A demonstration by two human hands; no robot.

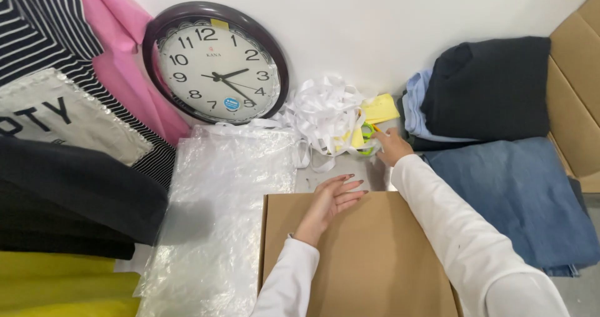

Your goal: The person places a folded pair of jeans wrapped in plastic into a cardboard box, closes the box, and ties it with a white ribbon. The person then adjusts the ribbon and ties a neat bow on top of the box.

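Evidently the right hand [392, 147] is reaching away from the body, its fingers curled onto green-handled scissors [369, 133] that lie at the edge of a tangle of white paper strips [325, 112]; whether the grip is fully closed I cannot tell. Meanwhile the left hand [331, 199] rests flat and wide, fingers spread, on the far edge of a plain brown cardboard box [356, 261], steadying it. Picking up the scissors looks like the step in hand, and lifting them free of the loose strips calls for care. Crinkled clear plastic bags [219, 211] lie left of the box, a round dark-rimmed wall clock [215, 62] leans behind, and folded denim [519, 192] sits right.
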